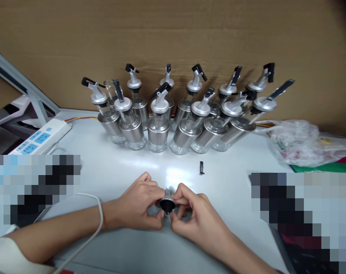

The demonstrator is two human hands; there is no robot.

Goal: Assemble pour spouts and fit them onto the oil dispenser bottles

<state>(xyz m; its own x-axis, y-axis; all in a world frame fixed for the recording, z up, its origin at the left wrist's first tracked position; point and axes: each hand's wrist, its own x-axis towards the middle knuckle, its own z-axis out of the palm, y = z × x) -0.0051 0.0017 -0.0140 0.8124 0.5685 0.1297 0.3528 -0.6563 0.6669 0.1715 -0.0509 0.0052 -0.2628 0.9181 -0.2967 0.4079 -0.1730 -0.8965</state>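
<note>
Near the table's front edge, my left hand (143, 202) and my right hand (194, 216) pinch a silver pourer top (167, 204) between them, one on each side. Its black stopper end faces me, and its spout points away, partly hidden by the fingers. A small black lever (201, 168) lies on the table beyond my right hand. Behind it stand several glass bottles with metal sleeves (157, 131), most topped with silver pourers bearing black levers. One bottle at the back left (110, 89) shows no pourer.
A white power strip (43, 137) lies at the left, and a white cable (100, 211) crosses over my left forearm. Crumpled clear plastic bags (298, 140) rest at the right. A cardboard sheet (161, 34) stands behind the bottles. Pixelated areas cover both sides.
</note>
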